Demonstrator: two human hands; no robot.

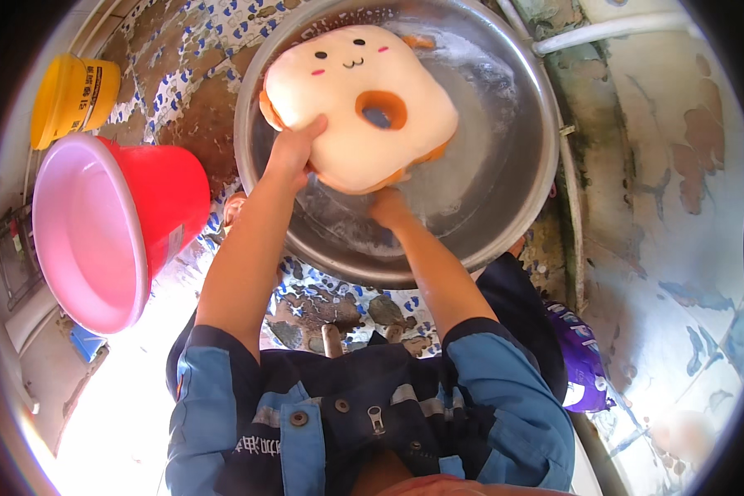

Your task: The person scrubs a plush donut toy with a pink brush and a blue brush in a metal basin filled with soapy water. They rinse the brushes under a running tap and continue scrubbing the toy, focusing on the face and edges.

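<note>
Plush cushion [339,95] over the metal basin [504,157], left hand [296,151] gripping it

The cushion lies ahead of both hands, face side up, roughly square with no clear long axis. The left hand is nearer its left edge, thumb on top and remaining fingers hidden beneath, apparently pinching it. The right hand [387,207] meets the near edge, fingers out of sight; I cannot tell whether they grip.
</note>
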